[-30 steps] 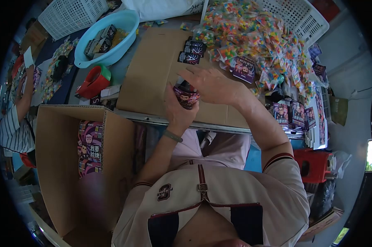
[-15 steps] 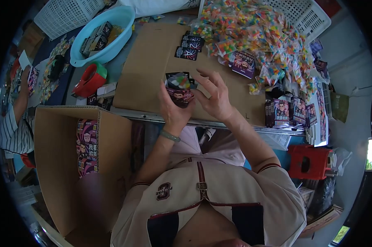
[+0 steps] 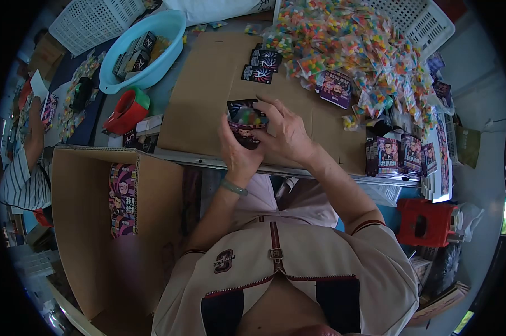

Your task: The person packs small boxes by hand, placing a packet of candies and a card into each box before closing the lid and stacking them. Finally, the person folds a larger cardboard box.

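My left hand (image 3: 239, 159) is closed around a small dark printed box (image 3: 245, 135) with a purple character design, held above the front edge of the cardboard sheet. The box's top is open, and a clear bag of colourful candies (image 3: 249, 116) shows in its mouth. My right hand (image 3: 291, 133) is bent over the right side of the box, with fingertips at the upper flap and the thumb near the front. Its fingers partly cover the box. Dark cards (image 3: 257, 74) marked with letters and numbers lie beyond my hands on the cardboard sheet (image 3: 199, 89).
Many candy bags (image 3: 370, 61) are heaped at the back right. Finished-looking boxes (image 3: 387, 157) stand at the right edge. A large carton (image 3: 160, 196) sits at my left, near a blue basin (image 3: 108, 84) and red tape dispenser (image 3: 121, 115). Another person's arm (image 3: 34, 131) is far left.
My right hand has closed in from the right side, its fingers now at the top of the box. The candy bag sits lower in the box. The view has shifted slightly.
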Demonstrator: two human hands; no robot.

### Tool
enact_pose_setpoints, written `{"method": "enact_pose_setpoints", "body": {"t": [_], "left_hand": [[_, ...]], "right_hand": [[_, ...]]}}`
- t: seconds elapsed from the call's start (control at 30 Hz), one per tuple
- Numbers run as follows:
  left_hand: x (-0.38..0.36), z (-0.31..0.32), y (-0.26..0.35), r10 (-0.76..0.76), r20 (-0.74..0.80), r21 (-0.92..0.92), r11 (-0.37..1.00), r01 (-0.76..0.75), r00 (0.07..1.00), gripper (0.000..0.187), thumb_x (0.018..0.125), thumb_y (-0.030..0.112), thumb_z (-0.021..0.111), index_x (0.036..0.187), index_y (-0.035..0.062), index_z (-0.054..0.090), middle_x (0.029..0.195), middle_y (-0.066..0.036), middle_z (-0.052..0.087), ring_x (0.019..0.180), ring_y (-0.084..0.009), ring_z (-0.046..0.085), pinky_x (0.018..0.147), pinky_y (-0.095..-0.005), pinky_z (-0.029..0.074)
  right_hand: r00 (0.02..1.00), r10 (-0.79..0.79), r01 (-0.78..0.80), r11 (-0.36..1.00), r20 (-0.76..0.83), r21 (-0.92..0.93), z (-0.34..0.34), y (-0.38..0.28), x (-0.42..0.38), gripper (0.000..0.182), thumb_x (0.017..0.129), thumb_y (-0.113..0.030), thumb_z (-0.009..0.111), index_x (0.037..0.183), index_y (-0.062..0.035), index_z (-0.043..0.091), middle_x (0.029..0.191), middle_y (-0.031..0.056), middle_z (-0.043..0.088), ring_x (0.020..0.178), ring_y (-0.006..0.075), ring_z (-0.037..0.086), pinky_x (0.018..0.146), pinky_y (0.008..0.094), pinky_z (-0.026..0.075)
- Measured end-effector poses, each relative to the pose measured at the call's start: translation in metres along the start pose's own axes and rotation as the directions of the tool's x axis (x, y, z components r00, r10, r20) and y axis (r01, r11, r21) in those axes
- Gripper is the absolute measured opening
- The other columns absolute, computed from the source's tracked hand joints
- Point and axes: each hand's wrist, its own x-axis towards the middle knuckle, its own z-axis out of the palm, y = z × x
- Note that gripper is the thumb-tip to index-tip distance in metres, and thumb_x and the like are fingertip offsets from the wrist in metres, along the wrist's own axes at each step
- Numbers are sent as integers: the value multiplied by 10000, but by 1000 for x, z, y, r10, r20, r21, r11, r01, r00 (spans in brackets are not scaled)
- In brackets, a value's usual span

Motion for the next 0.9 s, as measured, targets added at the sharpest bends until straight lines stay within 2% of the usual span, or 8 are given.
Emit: {"method": "enact_pose_setpoints", "body": {"t": [0.07, 0.33, 0.47, 0.53, 0.7, 0.77, 0.83, 0.9], "left_hand": [[-3, 3, -3, 20, -22, -14, 1000, -21, 1000, 1037, 634, 250, 866, 1419, -14, 241, 1202, -240, 497, 1038, -388, 565, 849, -446, 484], [-2, -3, 1, 8, -32, -5, 1000, -8, 999, 1005, 641, 229, 858, 1412, -10, 259, 1205, -235, 496, 1041, -377, 566, 861, -440, 486], [-4, 0, -1, 3, -24, -16, 1000, -4, 1000, 1050, 618, 194, 875, 1428, 0, 235, 1233, -234, 502, 1080, -350, 559, 903, -413, 473], [-5, -1, -2, 10, -9, -8, 1000, -10, 1000, 1046, 622, 191, 873, 1427, -2, 234, 1229, -232, 503, 1074, -346, 560, 903, -411, 472], [-8, -4, -8, 50, 12, 11, 999, -51, 999, 1024, 637, 182, 867, 1423, -9, 239, 1220, -229, 509, 1062, -335, 566, 904, -405, 471], [-10, -7, -15, 123, -28, -12, 992, -124, 992, 980, 651, 241, 867, 1403, 0, 287, 1208, -238, 501, 1053, -393, 545, 869, -457, 471], [-12, -12, -21, 170, -23, 19, 985, -170, 985, 939, 669, 234, 861, 1392, 3, 307, 1215, -239, 507, 1055, -395, 546, 872, -459, 470], [-13, -18, -26, 214, -13, 45, 976, -213, 977, 898, 688, 226, 856, 1380, 7, 328, 1223, -239, 513, 1057, -396, 547, 875, -460, 469]], "right_hand": [[999, 39, -37, 997, -36, 63, -3, -6, 4, 559, 752, -213, 741, 1274, -117, 568, 1309, 192, 523, 1079, 364, 590, 867, 417, 516], [986, -160, 148, 964, -41, -222, -2, 1, -6, 466, 723, -171, 763, 1168, -104, 641, 1354, 178, 509, 1000, 339, 634, 784, 400, 553], [990, -139, 132, 960, -12, -247, 2, 2, -16, 462, 732, -160, 755, 1175, -109, 638, 1371, 185, 495, 1016, 360, 628, 804, 412, 547], [998, -22, 18, 998, -61, -59, 4, -2, -17, 495, 734, -152, 753, 1208, -103, 617, 1371, 197, 490, 1043, 371, 619, 845, 424, 536], [999, -43, 41, 997, -29, -71, -1, 0, -10, 560, 726, -132, 758, 1251, -77, 571, 1354, 209, 498, 1059, 373, 617, 851, 416, 542], [995, -94, 91, 990, -24, -104, 1, 2, -11, 580, 723, -116, 760, 1264, -69, 557, 1347, 211, 502, 1049, 365, 625, 830, 403, 554], [996, -28, 33, 997, -84, 68, 5, 4, -15, 562, 728, -71, 759, 1250, -56, 549, 1335, 210, 511, 1005, 346, 649, 778, 375, 571], [992, -1, 13, 995, -122, 97, 6, 3, -21, 548, 731, -58, 759, 1236, -55, 548, 1324, 209, 522, 982, 335, 658, 760, 365, 574]]}}
